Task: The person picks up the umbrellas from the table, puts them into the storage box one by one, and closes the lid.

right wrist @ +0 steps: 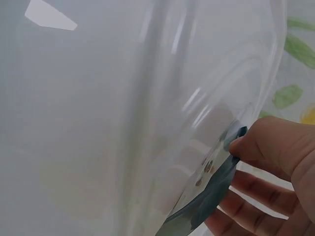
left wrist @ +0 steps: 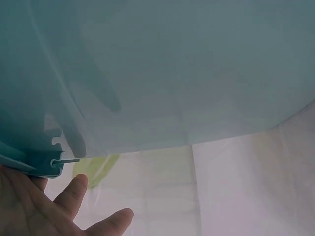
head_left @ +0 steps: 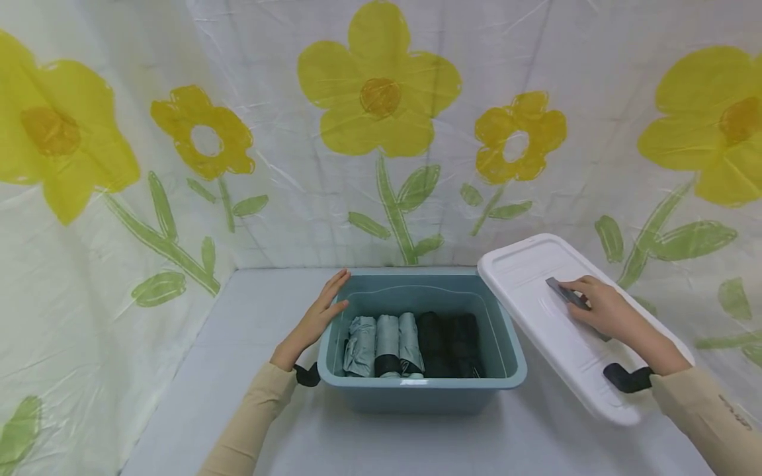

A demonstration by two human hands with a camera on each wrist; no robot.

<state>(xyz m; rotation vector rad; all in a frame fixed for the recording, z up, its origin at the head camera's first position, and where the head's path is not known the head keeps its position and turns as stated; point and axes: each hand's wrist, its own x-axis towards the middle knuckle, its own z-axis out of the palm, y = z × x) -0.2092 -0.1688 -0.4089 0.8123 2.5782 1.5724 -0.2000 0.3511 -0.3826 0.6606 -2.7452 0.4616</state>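
Observation:
A teal storage bin (head_left: 421, 398) stands uncovered on the table. Inside it, rolled light grey bundles (head_left: 387, 337) line the left half and black bundles (head_left: 449, 344) the right. My left hand (head_left: 318, 311) rests at the bin's left rim with fingers extended; in the left wrist view, its fingers are spread beside the teal wall (left wrist: 162, 73). To the right of the bin, my right hand (head_left: 601, 307) holds a white lid (head_left: 536, 264) tilted by its grey handle (head_left: 559, 289). The right wrist view has thumb and fingers around that handle (right wrist: 211, 196).
The pale table (head_left: 250, 330) reaches back to a white cloth backdrop (head_left: 286, 198) printed with yellow flowers. The lid overlaps the bin's right back corner in the head view. Black straps are on both wrists.

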